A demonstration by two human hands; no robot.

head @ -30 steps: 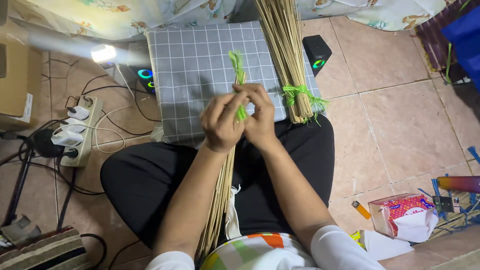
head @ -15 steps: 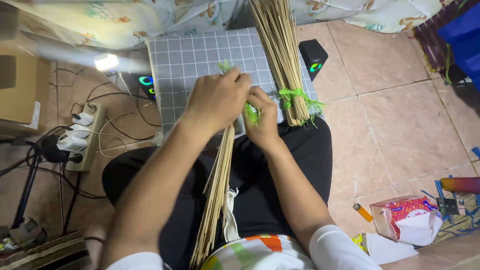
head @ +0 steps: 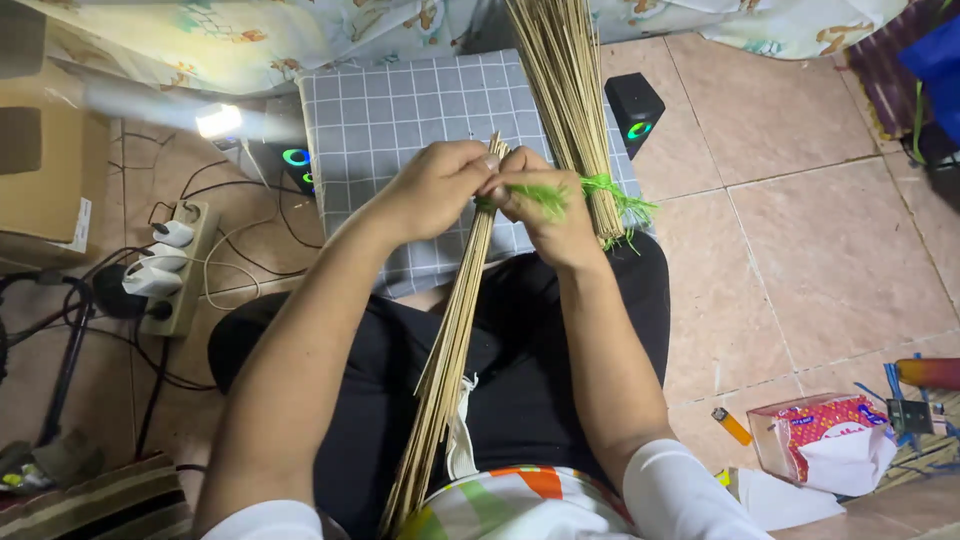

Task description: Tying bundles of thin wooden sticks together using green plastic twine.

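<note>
Over the lap, bundle of thin sticks (head: 450, 340): light, springy, prone to splay; left hand (head: 430, 190) and right hand (head: 550, 215) fingers pinch its far end, at the green string (head: 535, 195).

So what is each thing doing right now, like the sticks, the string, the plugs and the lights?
Left hand: gripping the top of the lap sticks.
Right hand: pinching the green string.
Lap sticks: bunched, slanting across the lap.
Green string: stretched at the bunch's top.
Big stick bundle: tied with green string, lying on the mat.
Checked mat: flat on the floor.
Power strip: plugs in.
Speaker: light on.
Lamp: on.
</note>
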